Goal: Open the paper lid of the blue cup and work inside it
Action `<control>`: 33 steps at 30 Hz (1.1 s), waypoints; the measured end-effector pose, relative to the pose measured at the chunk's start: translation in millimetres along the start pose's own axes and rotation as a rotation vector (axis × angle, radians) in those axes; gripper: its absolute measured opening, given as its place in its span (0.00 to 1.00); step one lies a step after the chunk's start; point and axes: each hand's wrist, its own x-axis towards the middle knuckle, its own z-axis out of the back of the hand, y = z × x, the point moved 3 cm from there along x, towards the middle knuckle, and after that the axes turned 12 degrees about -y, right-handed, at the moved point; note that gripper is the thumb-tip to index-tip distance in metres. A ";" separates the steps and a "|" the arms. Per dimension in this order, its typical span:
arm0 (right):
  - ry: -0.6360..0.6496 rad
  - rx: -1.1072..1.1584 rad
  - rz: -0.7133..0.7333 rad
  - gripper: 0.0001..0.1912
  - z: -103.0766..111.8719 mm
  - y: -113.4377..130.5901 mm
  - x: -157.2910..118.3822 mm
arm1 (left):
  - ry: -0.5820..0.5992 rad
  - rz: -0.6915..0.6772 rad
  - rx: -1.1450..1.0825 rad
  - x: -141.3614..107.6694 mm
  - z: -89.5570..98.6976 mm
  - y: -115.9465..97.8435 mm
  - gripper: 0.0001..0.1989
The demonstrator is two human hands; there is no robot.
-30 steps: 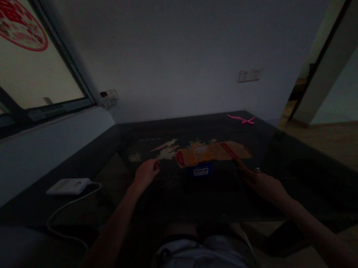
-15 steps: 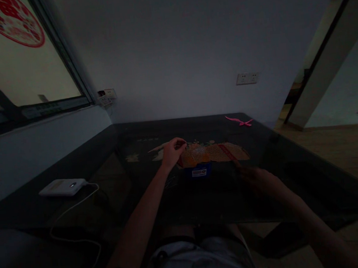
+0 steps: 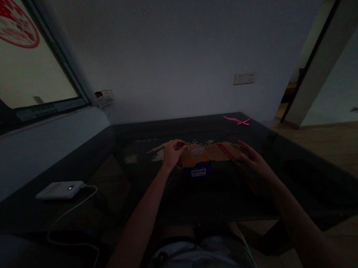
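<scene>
A brown speckled sheet (image 3: 211, 153), perhaps wrapping paper, lies across the dark table, with a shiny clear patch and some orange on its left half. A dark red band (image 3: 225, 150) crosses its right part at a slant. Under its near edge shows a blue box (image 3: 198, 171) with a white label. My left hand (image 3: 172, 153) is closed in a pinch at the sheet's left end. At the right end, my right hand (image 3: 253, 158) has its fingers apart, close against the sheet; dim light hides whether they touch it.
A white power bank (image 3: 61, 190) with a white cable (image 3: 72, 210) lies on the left of the dark glossy table (image 3: 160, 205). A pink ribbon (image 3: 238, 121) rests at the far right. Wall sockets (image 3: 243, 78) are behind, and a window stands at the left.
My right hand has risen from below the band's lower end to the sheet's right end, and its fingers have spread. My left hand keeps its pinch. The view has shifted slightly.
</scene>
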 end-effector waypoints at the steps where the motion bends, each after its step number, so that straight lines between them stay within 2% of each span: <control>1: 0.000 0.009 0.022 0.35 -1.7 -0.7 -0.6 | -0.004 -0.008 0.016 -0.2 -0.2 -0.4 0.03; 7: -0.008 0.027 0.129 0.38 -7.6 -4.2 -3.1 | -0.019 -0.016 0.042 -1.8 -0.1 -1.4 0.03; 15: -0.033 0.016 0.164 0.35 -8.6 -0.4 -4.0 | 0.006 0.007 0.016 -2.9 -0.9 1.7 0.03; 21: -0.030 -0.029 0.104 0.38 -7.9 -11.0 -4.3 | 0.029 -0.006 0.047 -4.5 -0.4 -5.0 0.02; 26: -0.080 -0.190 -0.019 0.28 7.8 -31.1 -9.9 | 0.027 -0.028 0.074 -6.6 -1.6 0.2 0.03; 29: -0.028 -0.331 -0.035 0.25 9.7 -36.8 -19.0 | 0.036 -0.051 0.110 -7.1 -3.0 5.8 0.03; 33: 0.118 -0.499 -0.027 0.27 -2.1 -37.0 -28.2 | 0.067 -0.039 0.127 -7.2 -4.1 9.9 0.04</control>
